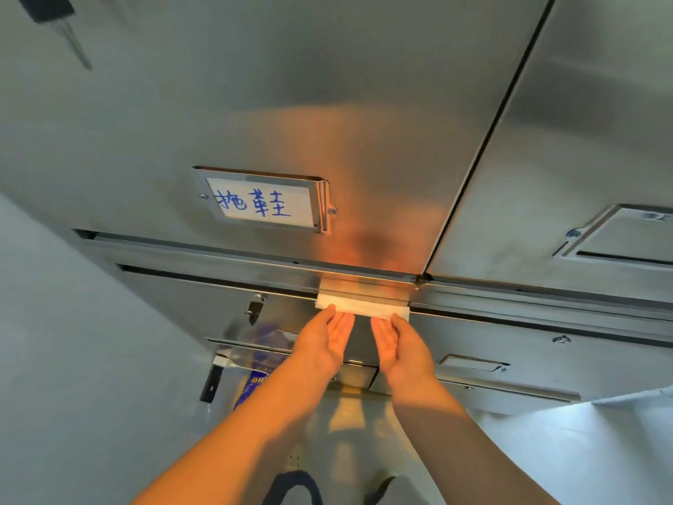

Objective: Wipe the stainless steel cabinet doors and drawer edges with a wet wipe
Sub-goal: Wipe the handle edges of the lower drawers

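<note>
Under the bottom right corner of the labelled cabinet door (327,103), the wet wipe (360,307) lies folded into a white strip, flat against the drawer edge (218,266). My left grip (324,344) and right grip (398,344) reach up to it side by side, palms turned toward each other. The fingers are straight and apart, not curled, and their tips press on the strip's two ends. The tips cover the lower corners of the wipe, and I cannot tell how far it wraps over the edge.

On the door's lower part sits a label holder (262,202) with blue handwriting. Up in the left corner a key (62,27) with a black head is cut off by the frame. Left of the wipe, a small latch (255,309) hangs on the drawer front. Below it, a plastic bag (255,359) with blue print is too blurred to read. A second door (582,140) stands to the right, its own holder cut off at the side. A dark strap (295,486) runs off the bottom.
</note>
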